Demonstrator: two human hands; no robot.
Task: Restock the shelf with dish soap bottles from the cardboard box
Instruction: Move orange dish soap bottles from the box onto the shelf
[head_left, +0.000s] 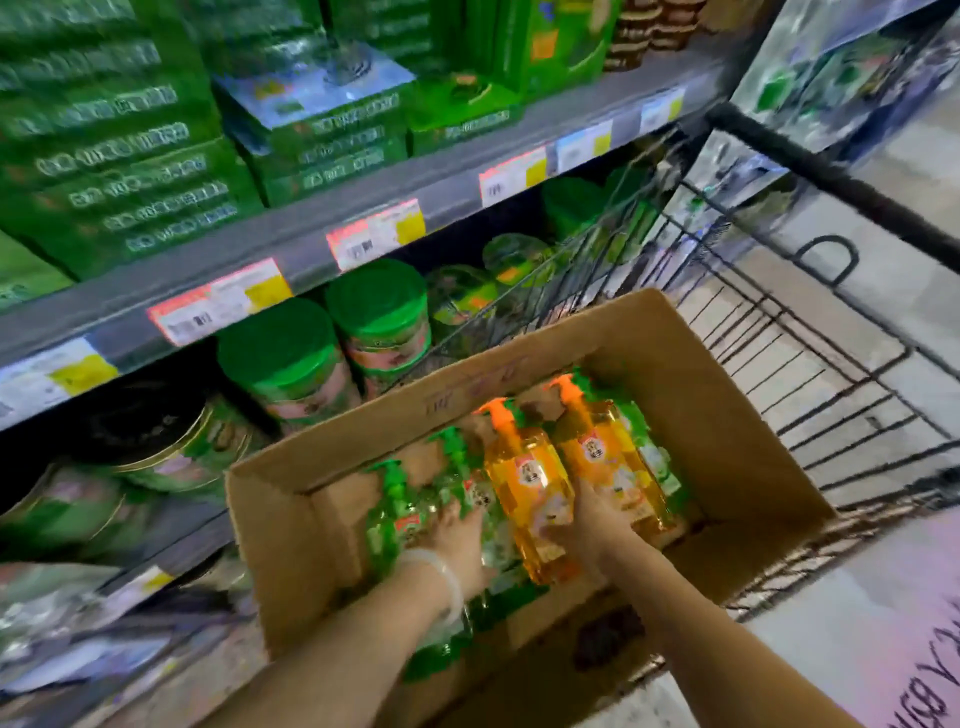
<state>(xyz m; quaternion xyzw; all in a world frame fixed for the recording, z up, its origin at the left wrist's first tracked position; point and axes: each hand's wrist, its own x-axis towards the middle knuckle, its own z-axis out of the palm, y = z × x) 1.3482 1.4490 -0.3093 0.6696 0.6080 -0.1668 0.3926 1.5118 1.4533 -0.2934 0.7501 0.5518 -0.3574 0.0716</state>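
An open cardboard box (727, 415) sits in a wire cart and holds dish soap bottles lying on their sides. Two are orange with orange pumps: one (524, 478) in the middle, another (602, 447) to its right. Green pump bottles (395, 499) lie at the left and under the orange ones. My right hand (587, 525) grips the lower body of the middle orange bottle. My left hand (457, 535), a pale bangle on its wrist, reaches among the green bottles, fingers curled on one. The shelf (311, 249) stands to the left.
The black wire shopping cart (831, 322) surrounds the box at right. Shelf levels carry green boxes (119, 156) above and green-lidded jars (291, 358) and tins below, with price tags along the edges. Pale floor shows at right.
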